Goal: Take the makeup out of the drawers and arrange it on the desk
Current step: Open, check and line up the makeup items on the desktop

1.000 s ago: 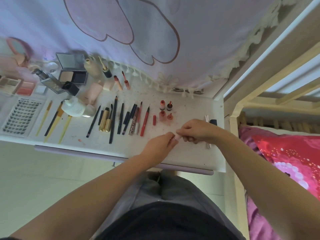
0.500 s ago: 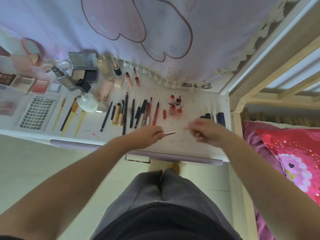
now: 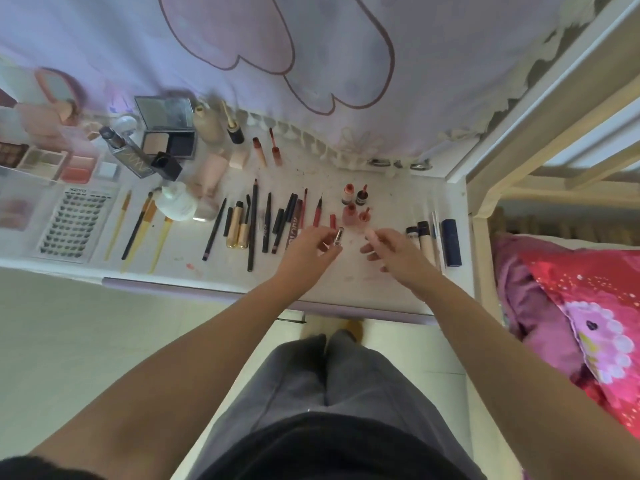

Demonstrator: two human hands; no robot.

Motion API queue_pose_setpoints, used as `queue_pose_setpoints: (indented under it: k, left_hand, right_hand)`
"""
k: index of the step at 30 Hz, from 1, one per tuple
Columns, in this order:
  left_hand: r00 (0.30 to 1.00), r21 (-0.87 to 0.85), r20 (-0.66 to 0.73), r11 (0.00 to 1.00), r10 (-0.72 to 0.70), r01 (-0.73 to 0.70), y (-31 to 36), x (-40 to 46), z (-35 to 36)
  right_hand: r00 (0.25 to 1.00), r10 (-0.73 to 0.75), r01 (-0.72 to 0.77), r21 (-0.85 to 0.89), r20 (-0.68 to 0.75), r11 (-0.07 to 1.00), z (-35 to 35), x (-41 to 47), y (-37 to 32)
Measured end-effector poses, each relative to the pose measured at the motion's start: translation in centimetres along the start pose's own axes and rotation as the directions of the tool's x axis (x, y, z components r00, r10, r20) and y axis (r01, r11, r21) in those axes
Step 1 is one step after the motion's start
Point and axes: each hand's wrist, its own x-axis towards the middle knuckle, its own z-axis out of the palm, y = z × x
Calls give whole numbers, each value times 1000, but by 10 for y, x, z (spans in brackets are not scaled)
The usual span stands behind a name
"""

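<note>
Head view: toward the surface's (image 3: pixel 388 278) left edge a lash card (image 3: pixel 74 223) is laid, with brushes and pencils (image 3: pixel 254 223) ranged beside it. Near the front edge a small clear tube (image 3: pixel 338 236) is pinched by the left hand (image 3: pixel 308 249). Just right, a pale pink piece (image 3: pixel 371 234) is pinched in the right hand (image 3: pixel 398 256), short of the dark tubes (image 3: pixel 450 242) by the right edge.

A pale lilac curtain (image 3: pixel 433 64) with a large pink outlined shape hangs behind the desk, its scalloped white trim (image 3: pixel 311 140) lying along the back edge. To the right stands a cream bed frame (image 3: pixel 540 109), its post (image 3: pixel 485 216) just beside the desk end. A bright pink pillow (image 3: pixel 595 306) with a floral print lies on a purple sheet (image 3: pixel 526 299). Below is a pale tiled floor (image 3: pixel 86 334). Grey trousers (image 3: pixel 329 382) and a black top (image 3: pixel 311 448) fill the bottom centre.
</note>
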Motion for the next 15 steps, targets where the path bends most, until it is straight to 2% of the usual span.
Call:
queue_pose_setpoints:
  k: [6, 11, 15]
  left_hand:
    - [997, 111, -72, 994, 33, -25, 1, 19, 21]
    - [995, 179, -65, 982, 71, -59, -4, 21, 28]
    - [998, 178, -54, 983, 43, -33, -6, 21, 31]
  right_hand:
    - [944, -240, 174, -276, -227, 945, 27, 13, 14]
    - [929, -279, 205, -290, -243, 935, 34, 18, 19]
    - [931, -290, 198, -360, -223, 912, 36, 21, 19]
